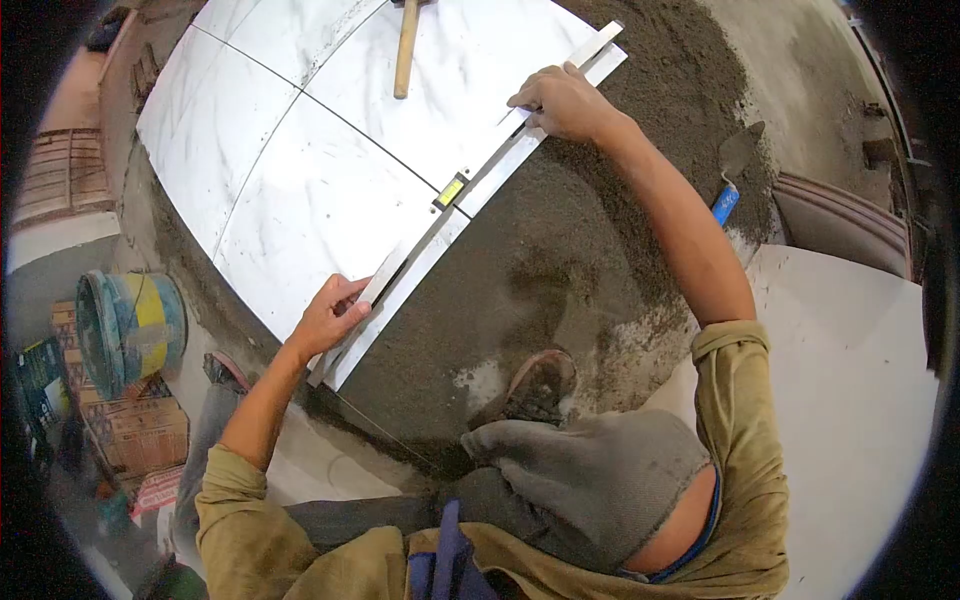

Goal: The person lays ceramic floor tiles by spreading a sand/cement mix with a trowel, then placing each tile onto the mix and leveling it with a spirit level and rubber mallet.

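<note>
A long metal straightedge with a small yellow-green level vial lies along the edge of the white marbled tiles. My left hand grips its lower end, thumb and fingers around the bar. Near the upper end, my right hand holds the same bar with bent fingers. Dark gaps show under parts of the bar. Grey-brown mortar spreads beside the tile edge. On the tiles above, a hammer with a wooden handle rests.
A trowel with a blue handle lies on the mortar at the right. At the left are a bucket with a yellow band and cardboard boxes. A large white sheet is at the right. My shoe stands on the mortar.
</note>
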A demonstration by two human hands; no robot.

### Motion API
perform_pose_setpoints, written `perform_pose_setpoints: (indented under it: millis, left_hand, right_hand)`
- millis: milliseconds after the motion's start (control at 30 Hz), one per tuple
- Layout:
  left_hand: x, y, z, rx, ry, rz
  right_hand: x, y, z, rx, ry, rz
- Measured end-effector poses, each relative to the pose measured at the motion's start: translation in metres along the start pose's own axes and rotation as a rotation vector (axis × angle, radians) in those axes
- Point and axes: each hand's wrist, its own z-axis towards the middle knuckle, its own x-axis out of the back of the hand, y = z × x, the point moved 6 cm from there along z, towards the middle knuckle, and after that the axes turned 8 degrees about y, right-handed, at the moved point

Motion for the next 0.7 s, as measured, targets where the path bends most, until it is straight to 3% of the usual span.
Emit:
perform_pose_setpoints:
  millis: [200,267,300,367,400,433,467,567,600,667,700]
  left_hand:
    - [-0.001,-0.004,-0.001,0.018,0.012,-0.027]
    - [0.001,0.001,-0.002,0.02,0.0,-0.012]
    - [0.001,0.007,-0.003,0.002,0.001,-0.016]
    - [0.001,0.01,-0.008,0.001,-0.006,-0.003]
    - [0.0,0.027,-0.011,-0.083,0.07,0.091]
    - [-0.001,0.025,-0.013,-0.121,0.119,0.133]
    - [-0.003,0.023,-0.013,-0.165,0.163,0.175]
    - [-0.004,0.07,-0.017,-0.115,0.222,0.033]
    - [-0.008,0.08,-0.018,-0.085,0.238,-0.068]
    - [-0.021,0.116,-0.025,-0.027,0.306,-0.059]
    - [-0.027,0.155,-0.029,-0.262,0.246,-0.022]
  right_hand:
    - [-0.002,-0.002,-0.001,-0.049,-0.064,0.021]
    - [0.02,-0.017,-0.01,0.072,0.458,-0.216]
    - [0.023,-0.022,-0.018,0.066,0.464,-0.224]
    - [0.041,-0.026,-0.038,-0.405,0.397,0.212]
    - [0.022,-0.026,-0.042,-0.548,0.102,0.416]
    - [0.015,-0.043,-0.049,-0.559,-0.215,0.639]
    - [0.024,-0.075,-0.064,-0.708,-0.404,0.974]
    - [0.026,-0.118,-0.065,-0.648,-0.456,1.018]
    - [0.041,-0.133,-0.052,-0.46,-0.4,1.097]
    - [0.053,-0.142,-0.027,-0.379,0.226,0.854]
    - [0.067,-0.144,-0.019,-0.441,0.231,0.92]
